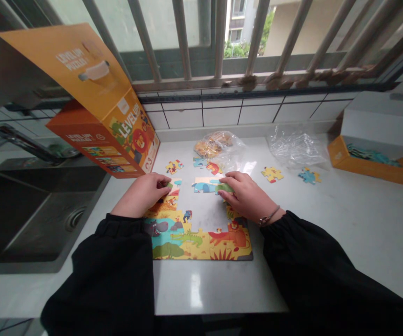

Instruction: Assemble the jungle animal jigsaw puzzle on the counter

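Note:
A partly assembled jigsaw puzzle [194,242] with colourful animals lies flat on the counter, with a gap in its middle and along its top edge. My left hand [145,193] is closed at its upper left corner, thumb and forefinger on a puzzle piece [175,186]. At the upper right, my right hand [248,193] pinches the green end of a short strip of joined pieces [204,185] showing a blue animal. Loose pieces lie beyond the hands: a yellow one [174,166], a red and blue pair [213,167], another yellow one [272,174] and a blue one [309,176].
An orange puzzle box [131,135] stands with its lid raised at the left, beside a dark sink [78,186]. Behind the puzzle lie a clear bag with orange pieces [213,143] and crumpled clear plastic [294,147]. An open orange box [369,170] with bluish pieces sits far right.

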